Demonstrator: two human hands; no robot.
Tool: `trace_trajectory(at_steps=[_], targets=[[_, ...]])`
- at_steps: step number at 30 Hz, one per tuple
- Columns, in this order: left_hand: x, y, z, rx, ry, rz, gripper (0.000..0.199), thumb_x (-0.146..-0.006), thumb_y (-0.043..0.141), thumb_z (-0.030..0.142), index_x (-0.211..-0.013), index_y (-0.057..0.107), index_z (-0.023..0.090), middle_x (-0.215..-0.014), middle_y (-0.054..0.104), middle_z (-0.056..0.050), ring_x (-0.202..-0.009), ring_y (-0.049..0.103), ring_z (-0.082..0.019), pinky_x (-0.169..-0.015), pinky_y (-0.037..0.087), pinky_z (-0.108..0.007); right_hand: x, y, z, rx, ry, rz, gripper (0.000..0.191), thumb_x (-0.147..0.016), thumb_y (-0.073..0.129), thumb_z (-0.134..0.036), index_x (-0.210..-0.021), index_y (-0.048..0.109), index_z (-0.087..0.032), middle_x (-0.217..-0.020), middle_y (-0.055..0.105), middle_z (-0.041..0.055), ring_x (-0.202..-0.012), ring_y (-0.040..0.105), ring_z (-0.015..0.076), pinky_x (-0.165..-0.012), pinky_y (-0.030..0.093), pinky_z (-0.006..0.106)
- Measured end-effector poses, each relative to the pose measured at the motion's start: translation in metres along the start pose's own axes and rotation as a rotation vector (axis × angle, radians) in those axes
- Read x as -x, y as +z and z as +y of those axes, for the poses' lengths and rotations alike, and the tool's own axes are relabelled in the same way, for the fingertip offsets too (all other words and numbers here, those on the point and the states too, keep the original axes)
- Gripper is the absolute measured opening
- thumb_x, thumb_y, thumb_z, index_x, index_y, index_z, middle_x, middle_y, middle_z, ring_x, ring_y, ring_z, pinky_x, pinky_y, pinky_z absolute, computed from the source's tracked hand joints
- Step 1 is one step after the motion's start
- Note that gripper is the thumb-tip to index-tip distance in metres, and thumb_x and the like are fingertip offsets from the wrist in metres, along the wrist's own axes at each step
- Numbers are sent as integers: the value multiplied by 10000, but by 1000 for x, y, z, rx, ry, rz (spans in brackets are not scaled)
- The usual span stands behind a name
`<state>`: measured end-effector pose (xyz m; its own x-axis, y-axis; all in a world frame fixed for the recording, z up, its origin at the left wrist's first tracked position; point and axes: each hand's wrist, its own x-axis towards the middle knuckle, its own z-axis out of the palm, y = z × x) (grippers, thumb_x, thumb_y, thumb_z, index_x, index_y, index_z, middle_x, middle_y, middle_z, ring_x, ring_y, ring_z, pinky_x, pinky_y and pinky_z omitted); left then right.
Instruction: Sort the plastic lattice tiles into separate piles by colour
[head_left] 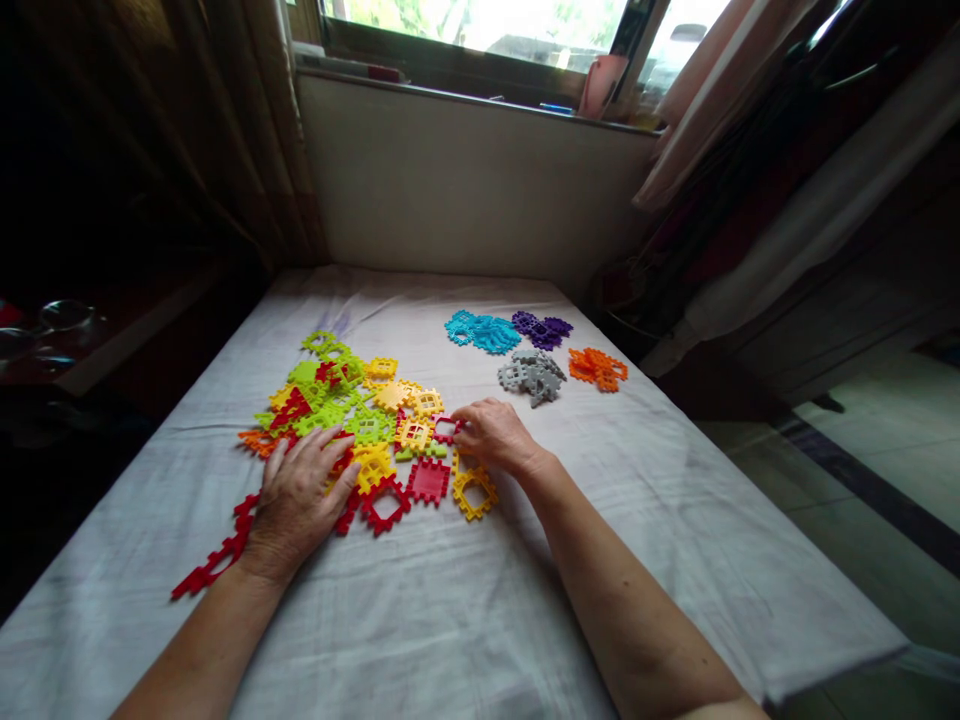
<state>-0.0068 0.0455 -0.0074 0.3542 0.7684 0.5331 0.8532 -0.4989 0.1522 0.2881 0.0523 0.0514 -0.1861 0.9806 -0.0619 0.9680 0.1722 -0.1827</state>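
A mixed pile of notched plastic interlocking tiles in lime green, yellow and red lies on the cloth. My left hand rests flat over the near left side of the pile, its fingers stretched out and holding nothing; it hides some tiles. At the pile's right edge, my right hand has its fingertips closed on a small red interlocking tile. A round-holed yellow tile lies just below that hand. Several joined red pieces trail out left of my left wrist.
Separate heaps of blue tiles, purple tiles, grey tiles and orange tiles lie toward the back right. A pale cloth covers the table, which meets a low wall under a window.
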Motion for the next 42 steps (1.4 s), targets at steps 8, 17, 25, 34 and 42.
trace_trajectory(at_steps=[8, 17, 25, 34, 42], targets=[[0, -1, 1, 8, 2, -7, 387, -948, 410, 442, -1155, 662, 234, -1311, 663, -109, -1245, 586, -292, -1132, 316, -523, 32, -50, -3, -46, 138, -302, 267, -781, 715, -365, -1032, 769, -291, -1015, 771, 18, -897, 698, 199, -714, 465, 249], [0, 1, -1, 14, -15, -24, 382, -941, 425, 444, -1160, 667, 246, -1318, 658, -105, -1258, 573, -299, -1128, 314, -521, 29, -32, -41, 167, 131, -385, 265, -766, 713, -268, -1016, 781, -214, -1028, 766, 144, -960, 716, 291, -717, 512, 310], [0, 1, 0, 27, -28, -36, 384, -939, 426, 446, -1145, 676, 242, -1338, 646, -110, -1253, 577, -303, -1131, 306, -541, 30, -49, 26, -159, 263, -143, 193, -823, 659, -356, -949, 768, -259, -912, 770, 8, -801, 682, 162, -629, 414, 230], [0, 2, 0, 25, -21, -30, 384, -938, 418, 447, -1122, 682, 237, -1312, 662, -112, -1247, 581, -304, -1123, 321, -534, 3, -9, 47, -182, 561, 104, 298, -907, 541, -438, -1036, 734, -252, -1037, 761, 36, -953, 684, 198, -721, 443, 262], [0, 2, 0, 23, -13, -23, 367, -940, 433, 442, -1132, 677, 246, -1326, 655, -100, -1252, 579, -293, -1136, 306, -526, 20, -23, 47, -92, 451, -166, 663, -743, 725, -548, -1312, 601, -232, -1182, 724, 84, -1067, 663, 265, -826, 472, 303]])
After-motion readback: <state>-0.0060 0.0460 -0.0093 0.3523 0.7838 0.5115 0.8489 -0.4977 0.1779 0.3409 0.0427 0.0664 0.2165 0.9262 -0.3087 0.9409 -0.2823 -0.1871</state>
